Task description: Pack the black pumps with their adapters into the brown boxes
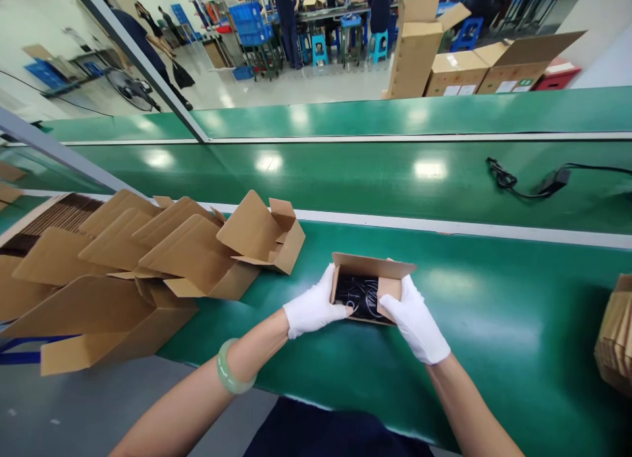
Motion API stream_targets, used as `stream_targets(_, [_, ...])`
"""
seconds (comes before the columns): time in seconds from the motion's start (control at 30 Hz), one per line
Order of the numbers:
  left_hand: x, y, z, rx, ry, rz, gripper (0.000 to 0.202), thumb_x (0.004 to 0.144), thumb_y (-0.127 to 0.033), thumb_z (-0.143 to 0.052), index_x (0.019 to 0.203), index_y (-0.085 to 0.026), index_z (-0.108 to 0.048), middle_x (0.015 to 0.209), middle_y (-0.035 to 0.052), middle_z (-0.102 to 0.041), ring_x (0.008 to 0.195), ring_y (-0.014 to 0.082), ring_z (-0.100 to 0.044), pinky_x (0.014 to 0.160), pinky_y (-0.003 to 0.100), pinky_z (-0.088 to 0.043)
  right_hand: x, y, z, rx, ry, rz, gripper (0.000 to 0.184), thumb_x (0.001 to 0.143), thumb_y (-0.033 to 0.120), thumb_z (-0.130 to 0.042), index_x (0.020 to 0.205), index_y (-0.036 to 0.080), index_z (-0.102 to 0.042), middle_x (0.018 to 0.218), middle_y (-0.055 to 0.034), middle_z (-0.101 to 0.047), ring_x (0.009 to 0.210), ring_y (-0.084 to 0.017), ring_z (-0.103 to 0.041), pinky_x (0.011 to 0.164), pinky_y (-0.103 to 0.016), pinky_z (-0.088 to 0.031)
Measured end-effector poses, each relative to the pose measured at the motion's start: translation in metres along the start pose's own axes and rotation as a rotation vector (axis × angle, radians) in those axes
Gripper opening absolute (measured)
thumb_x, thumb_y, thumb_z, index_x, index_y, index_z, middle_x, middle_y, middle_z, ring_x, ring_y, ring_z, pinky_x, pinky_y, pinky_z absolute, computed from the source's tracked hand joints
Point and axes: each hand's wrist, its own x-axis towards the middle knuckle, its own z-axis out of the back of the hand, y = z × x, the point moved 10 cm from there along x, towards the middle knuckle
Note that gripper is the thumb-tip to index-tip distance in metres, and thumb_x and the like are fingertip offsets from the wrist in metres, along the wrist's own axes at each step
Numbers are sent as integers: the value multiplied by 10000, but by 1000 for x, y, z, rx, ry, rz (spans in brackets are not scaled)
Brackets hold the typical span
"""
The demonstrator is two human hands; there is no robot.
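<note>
Between my hands is a small brown cardboard box (pixel 374 266) with its lid flap raised at the far side. Black coiled cable (pixel 363 292) lies inside it, under what looks like clear plastic. My left hand (pixel 316 304), in a white glove with the thumb tip bare, grips the box's left end. At the right end my right hand (pixel 413 317), also white-gloved, is closed on the box, its thumb pressing the inner side flap. The fingers behind and under the box are hidden. Both hands hold it over the green work surface (pixel 316 371).
Several open cardboard boxes (pixel 192 259) crowd the left of the bench. Stacked flat cardboard (pixel 617 332) stands at the right edge. On the green conveyor belt behind lies a black power adapter (pixel 555 180) with its cord. A metal post (pixel 143 62) slants at the upper left; people work beyond.
</note>
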Motion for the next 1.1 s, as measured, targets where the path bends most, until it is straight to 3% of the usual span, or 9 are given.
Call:
stream_targets(0.2, [4,2,7,164,-51,56,856,650,-259,-703,1371,-198,-245,1306,142,-467,1184,323,-460,977,480,-407,-1,-1,2,-17,-24,-13,690,695,356,-521,1349,211,-353,1102,-73,-612,1005,-265,-578,822,-390,-505])
stream_targets(0.37, [5,-9,2,87,130,-139,973,640,-444,-746,1411,-205,-203,1419,132,-346,1299,316,-337,1066,463,-309,-1,-3,2,17,-12,-4,672,720,331,-524,1359,243,-338,1164,-60,-587,1032,-256,-568,834,-383,-502])
stream_targets(0.5, [2,-6,1,-189,268,-231,903,722,-670,-549,1415,-190,-227,1478,108,-258,1368,291,-209,1121,426,-217,-1,-5,1,23,19,-23,677,716,309,-522,1364,240,-340,1182,-67,-579,1012,-257,-580,801,-384,-521])
stream_targets(0.6, [9,10,4,-239,185,-147,732,792,-511,-586,1386,-202,-288,1450,95,-326,1341,273,-279,1114,415,-237,-1,-5,2,31,25,-35,671,722,305,-523,1364,241,-336,1173,-70,-581,973,-259,-598,768,-384,-536])
stream_targets(0.77, [21,17,-3,-411,58,-58,701,714,-348,-696,1315,-194,-369,1326,114,-479,1211,307,-450,996,445,-385,-2,-6,1,57,51,-20,564,747,314,-540,1289,261,-389,1167,-78,-564,1007,-265,-575,813,-391,-520])
stream_targets(0.83, [22,11,0,-426,-20,-106,567,689,-360,-711,1187,-198,-494,1358,98,-451,1223,307,-435,993,432,-383,-2,-2,0,125,70,61,417,759,332,-559,1159,264,-464,1180,-72,-539,1073,-260,-534,861,-387,-493])
stream_targets(0.9, [21,9,5,-421,-88,-150,298,703,-400,-691,872,-177,-589,1397,79,-411,1202,305,-452,958,418,-404,-3,2,0,214,101,147,202,773,363,-583,931,253,-524,1228,-65,-491,1108,-259,-504,839,-366,-496])
stream_targets(0.97, [18,9,11,-406,-119,-186,351,742,-444,-642,610,-157,-488,1382,81,-431,1173,311,-475,914,428,-424,-3,4,0,263,154,190,192,797,379,-590,727,227,-497,1283,-57,-441,1087,-252,-515,773,-339,-511])
stream_targets(1.1, [6,-6,18,-107,-38,-366,403,795,-539,-528,615,-183,-474,1340,104,-479,1310,324,-321,1020,499,-310,-4,13,0,94,352,268,226,868,400,-506,727,231,-559,1416,-37,-331,1167,-258,-473,852,-386,-475])
